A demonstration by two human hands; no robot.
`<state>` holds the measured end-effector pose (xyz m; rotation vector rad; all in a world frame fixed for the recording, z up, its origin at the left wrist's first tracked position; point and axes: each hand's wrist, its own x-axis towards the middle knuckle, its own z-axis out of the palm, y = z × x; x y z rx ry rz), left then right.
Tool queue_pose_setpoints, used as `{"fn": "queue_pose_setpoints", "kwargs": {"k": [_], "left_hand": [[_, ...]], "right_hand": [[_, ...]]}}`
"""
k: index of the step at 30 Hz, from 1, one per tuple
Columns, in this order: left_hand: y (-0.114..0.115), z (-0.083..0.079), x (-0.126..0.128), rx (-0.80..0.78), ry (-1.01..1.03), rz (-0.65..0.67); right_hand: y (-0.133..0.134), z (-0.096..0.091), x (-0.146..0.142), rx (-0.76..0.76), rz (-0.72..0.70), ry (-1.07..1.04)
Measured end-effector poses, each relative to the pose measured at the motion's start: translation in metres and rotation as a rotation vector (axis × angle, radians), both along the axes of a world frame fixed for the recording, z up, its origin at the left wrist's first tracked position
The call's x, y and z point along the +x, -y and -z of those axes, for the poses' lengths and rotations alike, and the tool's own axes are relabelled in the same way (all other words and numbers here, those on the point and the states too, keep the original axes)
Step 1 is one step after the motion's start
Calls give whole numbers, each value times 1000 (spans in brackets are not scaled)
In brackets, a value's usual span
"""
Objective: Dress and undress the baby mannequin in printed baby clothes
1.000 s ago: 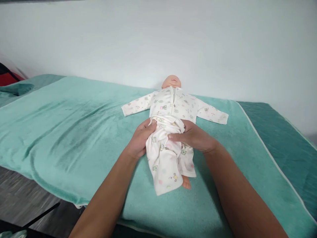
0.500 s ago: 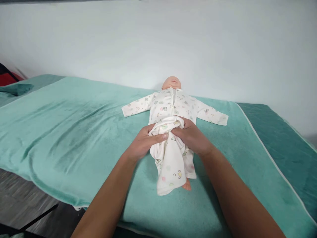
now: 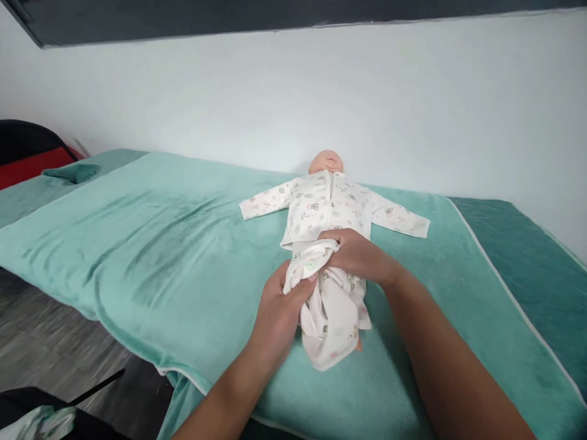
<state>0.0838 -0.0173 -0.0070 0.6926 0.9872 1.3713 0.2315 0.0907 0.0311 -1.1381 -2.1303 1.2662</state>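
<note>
A baby doll (image 3: pixel 326 161) lies on its back, head toward the wall, in a white printed long-sleeved top (image 3: pixel 330 208) with arms spread. Over its lower body are white printed baby pants (image 3: pixel 330 324), gathered and hanging in folds. My left hand (image 3: pixel 287 299) pinches the bunched edge, thumb on top. On the other side of the bunch my right hand (image 3: pixel 351 253) is closed on the cloth close to the top's hem, its fingertips partly hidden. Part of a foot (image 3: pixel 359 345) shows below the cloth; the rest of the legs is covered.
A light green blanket (image 3: pixel 151 256) with soft wrinkles covers the bed beneath the doll. Darker green bedding (image 3: pixel 527 244) lies to the right. A white wall (image 3: pixel 293 98) stands behind. At left are a red and black chair (image 3: pixel 34 159) and grey floor (image 3: pixel 50 330).
My left hand has drawn down toward me with the pants' edge, and the cloth has bunched differently. The doll's foot is more covered. The camera has tilted up a little.
</note>
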Motion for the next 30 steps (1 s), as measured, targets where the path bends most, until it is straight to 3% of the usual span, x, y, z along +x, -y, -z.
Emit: {"fn": "queue_pose_setpoints", "kwargs": {"k": [5, 8, 19, 24, 30], "left_hand": [[38, -22, 9, -207, 42, -47], [53, -24, 14, -286, 111, -79], [88, 27, 62, -265, 263, -245], [91, 43, 37, -307, 106, -253], [87, 44, 11, -253, -80, -278]], "right_hand": [[-3, -1, 1, 35, -150, 113], [-4, -3, 1, 21, -216, 148], [1, -9, 7, 55, -349, 312], [4, -8, 4, 64, -393, 370], [8, -5, -1, 106, -369, 397]]}}
